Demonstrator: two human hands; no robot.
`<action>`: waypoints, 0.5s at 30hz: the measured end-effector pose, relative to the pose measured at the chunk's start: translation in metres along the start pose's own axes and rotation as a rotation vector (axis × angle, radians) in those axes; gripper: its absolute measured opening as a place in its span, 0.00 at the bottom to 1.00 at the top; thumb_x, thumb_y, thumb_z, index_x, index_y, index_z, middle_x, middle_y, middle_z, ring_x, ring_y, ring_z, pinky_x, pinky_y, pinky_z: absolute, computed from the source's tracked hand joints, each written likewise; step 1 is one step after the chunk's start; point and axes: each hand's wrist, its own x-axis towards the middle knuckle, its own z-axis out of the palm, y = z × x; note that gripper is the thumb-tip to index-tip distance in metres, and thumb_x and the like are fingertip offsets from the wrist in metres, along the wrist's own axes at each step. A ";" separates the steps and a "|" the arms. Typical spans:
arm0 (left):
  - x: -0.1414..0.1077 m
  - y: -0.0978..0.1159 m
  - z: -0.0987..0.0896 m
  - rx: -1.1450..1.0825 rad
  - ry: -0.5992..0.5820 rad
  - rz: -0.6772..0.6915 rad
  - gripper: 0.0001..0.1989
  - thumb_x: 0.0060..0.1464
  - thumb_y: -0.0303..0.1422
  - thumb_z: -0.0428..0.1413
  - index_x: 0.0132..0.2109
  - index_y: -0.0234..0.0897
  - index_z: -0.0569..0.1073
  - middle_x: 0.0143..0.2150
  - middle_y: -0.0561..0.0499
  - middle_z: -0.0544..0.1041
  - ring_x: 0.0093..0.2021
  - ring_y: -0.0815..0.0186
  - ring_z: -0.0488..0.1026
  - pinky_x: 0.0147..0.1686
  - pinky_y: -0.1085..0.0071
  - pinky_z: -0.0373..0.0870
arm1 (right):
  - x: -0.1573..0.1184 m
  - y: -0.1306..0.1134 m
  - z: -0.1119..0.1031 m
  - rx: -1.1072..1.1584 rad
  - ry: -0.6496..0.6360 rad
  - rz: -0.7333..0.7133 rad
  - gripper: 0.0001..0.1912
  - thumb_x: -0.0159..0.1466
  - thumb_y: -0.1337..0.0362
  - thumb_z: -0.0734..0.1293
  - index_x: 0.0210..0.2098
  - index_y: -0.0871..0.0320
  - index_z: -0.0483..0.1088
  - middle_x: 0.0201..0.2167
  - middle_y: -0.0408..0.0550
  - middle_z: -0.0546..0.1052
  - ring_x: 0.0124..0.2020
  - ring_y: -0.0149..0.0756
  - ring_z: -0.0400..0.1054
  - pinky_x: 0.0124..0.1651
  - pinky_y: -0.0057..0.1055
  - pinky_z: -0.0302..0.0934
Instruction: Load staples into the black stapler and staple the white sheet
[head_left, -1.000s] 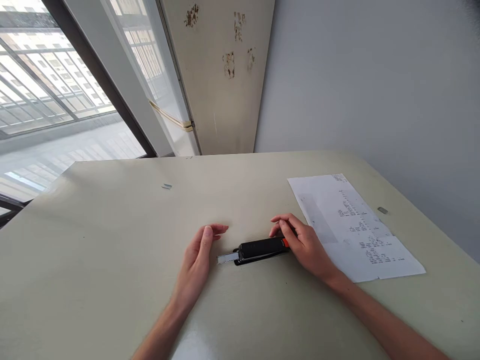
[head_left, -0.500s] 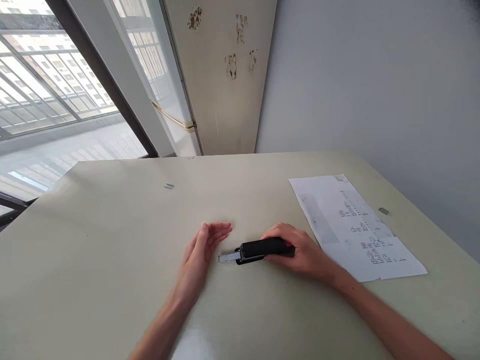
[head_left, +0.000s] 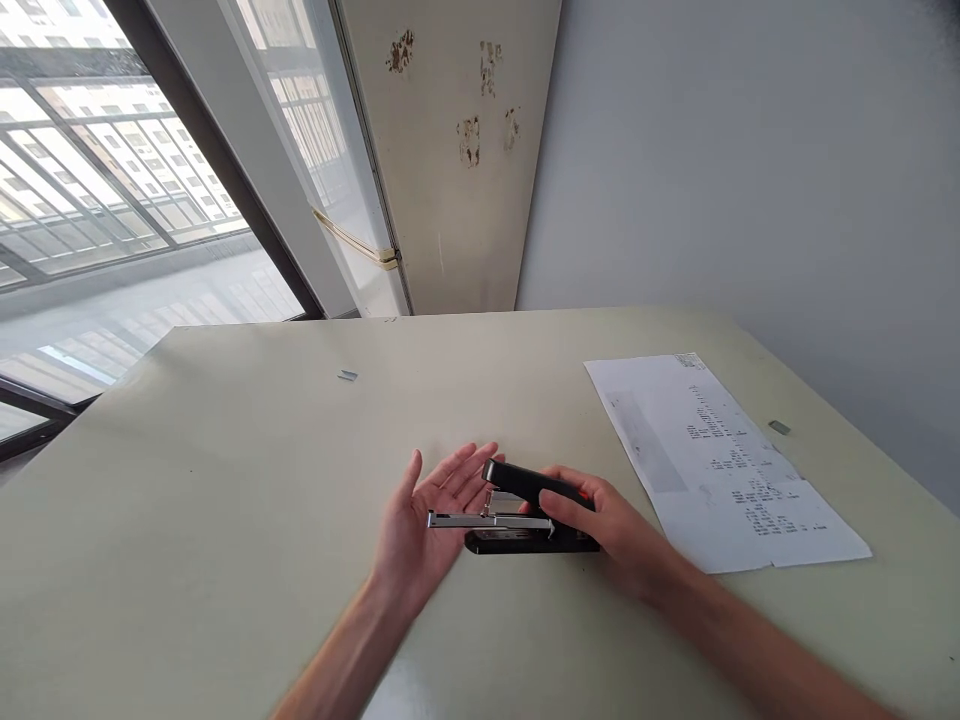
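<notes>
A black stapler point(head_left: 525, 545) is turned on its side-on view, its top arm raised and its metal magazine sticking out to the left. My right hand point(head_left: 611, 515) grips its rear end, with the thumb on the near side. Beside the protruding magazine is my left hand point(head_left: 431, 525), palm up with fingers spread; it lies behind the stapler's front end and holds nothing that I can make out. Whether the left hand touches the stapler is unclear.
A printed sheet point(head_left: 720, 470) lies on the pale table point(head_left: 225, 520) to the right. Beyond its right edge is a small grey staple strip point(head_left: 779, 427). Small staple pieces point(head_left: 347, 375) lie toward the back left. A grey wall point(head_left: 712, 150) borders the right side.
My right hand has tipped the stapler, so its side and the gap under its top arm show. My left hand has turned palm up and moved behind the magazine. The view has shifted slightly.
</notes>
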 end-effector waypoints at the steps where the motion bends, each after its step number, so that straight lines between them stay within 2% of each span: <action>1: 0.000 -0.002 0.000 -0.013 -0.014 -0.017 0.29 0.71 0.52 0.46 0.55 0.35 0.81 0.68 0.39 0.74 0.73 0.47 0.65 0.73 0.45 0.60 | 0.000 0.000 0.003 0.062 -0.012 0.026 0.21 0.65 0.43 0.74 0.44 0.54 0.76 0.42 0.48 0.84 0.43 0.43 0.79 0.52 0.39 0.73; 7: 0.000 -0.009 -0.002 -0.076 -0.022 -0.029 0.22 0.69 0.46 0.51 0.51 0.35 0.83 0.64 0.40 0.78 0.70 0.45 0.70 0.73 0.45 0.60 | 0.001 -0.002 0.008 0.247 -0.056 0.171 0.17 0.70 0.48 0.72 0.47 0.54 0.79 0.45 0.49 0.82 0.43 0.40 0.79 0.50 0.38 0.78; 15: 0.001 -0.010 -0.005 -0.164 -0.058 -0.058 0.22 0.71 0.43 0.50 0.51 0.33 0.84 0.65 0.41 0.78 0.71 0.48 0.68 0.74 0.51 0.58 | 0.002 -0.001 0.004 0.291 -0.057 0.207 0.15 0.71 0.51 0.71 0.48 0.54 0.79 0.43 0.49 0.79 0.41 0.38 0.75 0.46 0.35 0.80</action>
